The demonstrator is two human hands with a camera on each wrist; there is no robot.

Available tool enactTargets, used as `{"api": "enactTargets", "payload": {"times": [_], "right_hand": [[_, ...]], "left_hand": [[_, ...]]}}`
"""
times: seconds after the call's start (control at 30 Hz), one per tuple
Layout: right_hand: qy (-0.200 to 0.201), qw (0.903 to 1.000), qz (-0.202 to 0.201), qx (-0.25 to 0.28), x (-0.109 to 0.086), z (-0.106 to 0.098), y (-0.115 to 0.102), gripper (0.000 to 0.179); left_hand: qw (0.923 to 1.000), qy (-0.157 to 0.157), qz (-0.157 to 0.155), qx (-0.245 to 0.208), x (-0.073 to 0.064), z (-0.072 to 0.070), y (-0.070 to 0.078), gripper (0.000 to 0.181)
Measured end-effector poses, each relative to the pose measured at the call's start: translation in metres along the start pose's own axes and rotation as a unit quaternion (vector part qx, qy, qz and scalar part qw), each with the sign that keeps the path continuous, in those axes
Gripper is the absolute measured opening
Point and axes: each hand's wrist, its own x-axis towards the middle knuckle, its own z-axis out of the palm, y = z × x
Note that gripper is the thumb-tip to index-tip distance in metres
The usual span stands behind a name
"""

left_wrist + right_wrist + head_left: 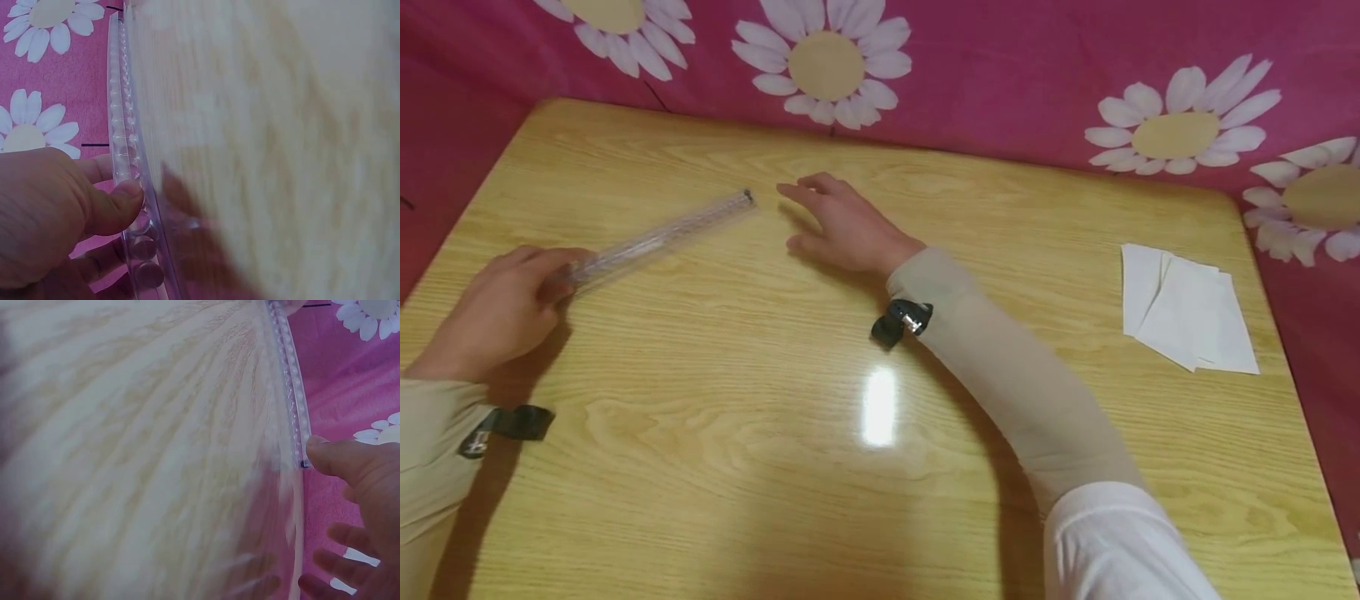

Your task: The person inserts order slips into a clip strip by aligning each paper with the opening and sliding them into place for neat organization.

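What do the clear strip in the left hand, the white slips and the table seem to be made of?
Strip: likely plastic, glossy; it is see-through with bright highlights.
Slips: probably matt paper; thin, flat, straight-edged, without glare.
Table: glossy and wood-look, showing yellowish grain and a bright light reflection; real wood or laminate, I cannot tell.

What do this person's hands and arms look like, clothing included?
The left hand and right hand are ungloved. Beige sleeves cover the forearms down to the wrists. Near each wrist sits a black strap with a small shiny piece. Higher on the right arm, a white sleeve overlaps the beige one. No cables show.
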Motion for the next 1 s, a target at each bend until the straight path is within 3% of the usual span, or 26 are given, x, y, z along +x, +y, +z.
{"api": "enactTargets", "payload": {"times": [0.27,0.57,0.83,1.0], "right_hand": [[-0.004,1.0000,-0.003,0.003,0.005,0.003,-0.008,0.073],[-0.003,0.9999,-0.009,-0.007,0.007,0.007,-0.010,0.067],[0.014,0.9984,-0.050,-0.023,0.003,0.008,-0.005,0.051],[0.013,0.9981,-0.057,-0.021,0.001,0.009,-0.006,0.042]], "left_hand": [[0.9998,-0.001,0.020,-0.006,0.008,0.002,0.011,0.041],[0.9969,0.033,0.068,-0.022,0.018,0.004,0.026,0.044],[0.9966,0.011,0.078,-0.025,0.029,0.007,0.042,0.042],[0.9950,0.014,0.095,-0.028,0.034,0.008,0.050,0.042]]}}
